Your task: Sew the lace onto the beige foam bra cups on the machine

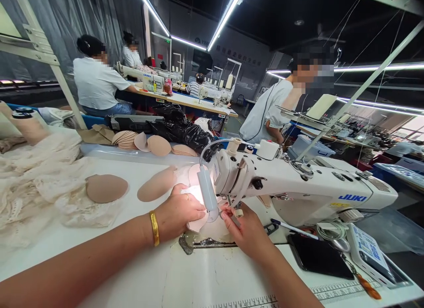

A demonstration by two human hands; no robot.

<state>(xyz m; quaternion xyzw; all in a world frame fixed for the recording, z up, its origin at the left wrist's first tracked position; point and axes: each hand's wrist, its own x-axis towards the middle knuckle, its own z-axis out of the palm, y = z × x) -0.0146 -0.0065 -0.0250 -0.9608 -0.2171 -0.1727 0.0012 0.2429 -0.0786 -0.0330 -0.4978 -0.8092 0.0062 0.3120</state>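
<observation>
A white JUKI sewing machine (228,175) stands before me, its lit lamp (206,189) hanging over the needle area. My left hand (180,209), with a gold bangle (154,228) on its wrist, is closed on a pale pink fabric piece (198,224) left of the needle. At the right side of the needle, my right hand (245,231) has thumb and fingers drawn together; what lies between them is hidden. Lamp and machine head cover part of the sewing spot. Beige oval pads, one flat pad (106,188) and another (156,184), lie left of the machine.
Cream lace fabric (43,184) is heaped at left. Stacked beige pads (159,145) line the back edge beside a black plastic bag (175,127). A phone (319,256), a white box (371,253) and a printed ruler (341,288) are at right. Several people work beyond.
</observation>
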